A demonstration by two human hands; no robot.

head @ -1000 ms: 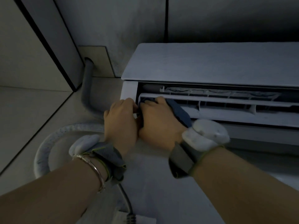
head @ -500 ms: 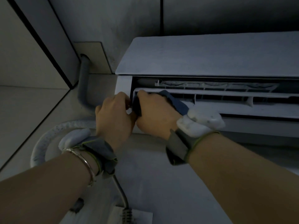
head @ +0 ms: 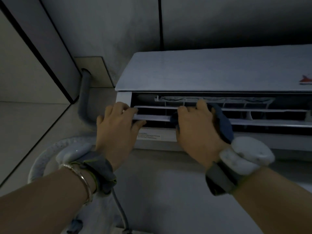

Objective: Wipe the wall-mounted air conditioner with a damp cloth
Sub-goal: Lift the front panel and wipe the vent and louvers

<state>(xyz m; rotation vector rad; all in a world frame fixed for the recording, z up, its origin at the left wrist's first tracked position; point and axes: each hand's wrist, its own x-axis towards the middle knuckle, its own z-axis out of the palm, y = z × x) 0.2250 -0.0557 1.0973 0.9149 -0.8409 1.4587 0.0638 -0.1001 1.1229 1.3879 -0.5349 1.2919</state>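
Both hands on louver (head: pixel 152 117) — right hand (head: pixel 196 130) apparently gripping blue cloth (head: pixel 222 125)

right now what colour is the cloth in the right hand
Dark blue cloth, seen best in the head view.

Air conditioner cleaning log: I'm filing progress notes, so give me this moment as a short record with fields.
unit: white air conditioner, outlet open
left hand: fingers on the left end of the louver, steadying it
right hand: pressing the blue cloth on the louver
cloth position: partway along the louver, right of the left hand
beside unit: grey pipe entering the wall
lighting: dim
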